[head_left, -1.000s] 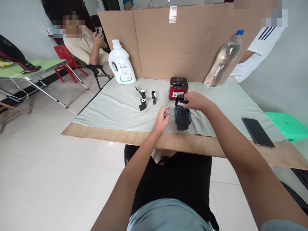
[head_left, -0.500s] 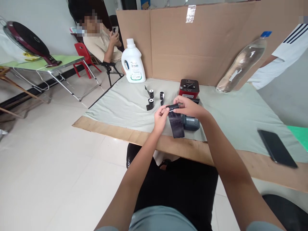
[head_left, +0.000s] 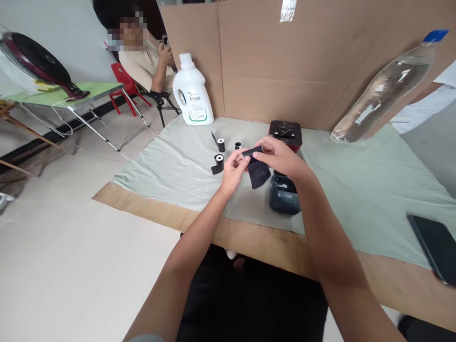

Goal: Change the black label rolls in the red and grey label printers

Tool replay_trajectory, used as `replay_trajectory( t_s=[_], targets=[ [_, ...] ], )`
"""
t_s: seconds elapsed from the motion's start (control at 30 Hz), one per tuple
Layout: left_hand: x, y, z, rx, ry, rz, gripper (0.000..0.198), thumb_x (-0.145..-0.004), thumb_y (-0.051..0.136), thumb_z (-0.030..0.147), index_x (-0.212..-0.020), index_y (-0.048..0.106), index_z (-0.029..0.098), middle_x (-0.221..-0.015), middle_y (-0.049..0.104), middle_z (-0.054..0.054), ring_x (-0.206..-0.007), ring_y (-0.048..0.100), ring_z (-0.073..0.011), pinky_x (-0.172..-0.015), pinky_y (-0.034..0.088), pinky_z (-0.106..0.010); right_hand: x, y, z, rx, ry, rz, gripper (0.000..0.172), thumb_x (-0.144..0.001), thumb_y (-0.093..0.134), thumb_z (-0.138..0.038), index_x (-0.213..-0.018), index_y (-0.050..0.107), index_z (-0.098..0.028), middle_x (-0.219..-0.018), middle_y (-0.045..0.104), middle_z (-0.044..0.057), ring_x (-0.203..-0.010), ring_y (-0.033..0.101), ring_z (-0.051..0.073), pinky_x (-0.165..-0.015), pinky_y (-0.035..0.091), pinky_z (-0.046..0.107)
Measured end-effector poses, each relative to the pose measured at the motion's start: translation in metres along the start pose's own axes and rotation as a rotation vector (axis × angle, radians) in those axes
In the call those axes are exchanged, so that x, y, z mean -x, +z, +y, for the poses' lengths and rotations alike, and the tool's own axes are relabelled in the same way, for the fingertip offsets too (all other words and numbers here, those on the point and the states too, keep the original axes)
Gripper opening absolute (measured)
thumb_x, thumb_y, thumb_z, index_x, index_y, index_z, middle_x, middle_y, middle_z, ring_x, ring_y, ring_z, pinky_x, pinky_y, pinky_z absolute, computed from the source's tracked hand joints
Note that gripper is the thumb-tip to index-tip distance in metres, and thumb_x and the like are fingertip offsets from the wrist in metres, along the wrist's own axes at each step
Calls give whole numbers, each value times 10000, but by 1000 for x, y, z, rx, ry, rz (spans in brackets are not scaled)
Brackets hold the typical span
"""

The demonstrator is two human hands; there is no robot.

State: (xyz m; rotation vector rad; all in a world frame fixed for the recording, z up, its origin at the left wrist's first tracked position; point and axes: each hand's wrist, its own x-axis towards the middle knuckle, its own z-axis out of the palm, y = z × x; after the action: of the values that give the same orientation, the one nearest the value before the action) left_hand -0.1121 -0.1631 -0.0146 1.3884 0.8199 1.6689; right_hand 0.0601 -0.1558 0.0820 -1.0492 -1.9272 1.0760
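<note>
A black label roll is held between my two hands above the table, its loose strip hanging down. My left hand pinches the roll's left end. At the other end, my right hand grips it with thumb and fingers. Just below the right hand lies a dark label printer, its lid apparently raised and partly hidden by that hand. Left of my hands stand several smaller black rolls: one at the back, one in front, and one partly covered by my left hand.
Behind my hands sits a red and black box-like device. A white detergent bottle and a large clear plastic bottle stand before a cardboard screen. A phone lies at the right front edge. A person sits beyond the table.
The hanging strip has become shorter as both hands work the roll. The hands have lifted slightly away from the printer, which is more exposed. The head view has moved closer.
</note>
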Motion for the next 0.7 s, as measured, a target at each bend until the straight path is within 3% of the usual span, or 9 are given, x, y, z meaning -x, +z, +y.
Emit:
replay_trajectory(
  t_s=[0.17, 0.37, 0.5, 0.6, 0.7],
  targets=[
    [12, 3, -8, -26, 12, 11, 556, -891, 746, 674, -1251, 679, 256, -826, 645, 6, -597, 595, -95, -581, 480, -264, -1, -7, 8, -99, 49, -95, 157, -873, 715, -337, -985, 672, -236, -894, 752, 25, -859, 717, 231, -775, 546, 359],
    [12, 5, -14, -35, -40, -2, 532, -899, 723, 683, -1146, 716, 213, -733, 646, 19, -623, 607, -112, -625, 495, -266, -3, -12, 15, -126, 31, -148, 274, -820, 745, -291, -1088, 693, -264, -985, 775, 27, -978, 738, 274, -873, 575, 417],
    [15, 4, -13, -278, 50, 18, 504, -894, 764, 606, -1205, 717, 212, -980, 741, -45, -800, 663, -151, -670, 501, -260, -3, -10, 18, -92, 7, -192, 260, -821, 747, -276, -1078, 707, -277, -974, 771, 21, -1000, 729, 282, -904, 575, 434],
    [18, 1, -9, -517, 170, 33, 466, -902, 774, 520, -1246, 708, 212, -1143, 759, -86, -1001, 697, -220, -806, 542, -304, -2, -5, 16, -46, 25, -231, 273, -821, 750, -274, -1090, 703, -284, -960, 763, 17, -989, 721, 280, -880, 575, 423],
    [20, -1, -6, -591, 207, 38, 415, -938, 742, 459, -1262, 694, 203, -1200, 770, -100, -1074, 711, -248, -940, 544, -354, -2, 0, 15, 30, 24, -210, 340, -825, 738, -242, -1157, 680, -287, -910, 729, 4, -927, 711, 266, -844, 554, 403]
  ],
)
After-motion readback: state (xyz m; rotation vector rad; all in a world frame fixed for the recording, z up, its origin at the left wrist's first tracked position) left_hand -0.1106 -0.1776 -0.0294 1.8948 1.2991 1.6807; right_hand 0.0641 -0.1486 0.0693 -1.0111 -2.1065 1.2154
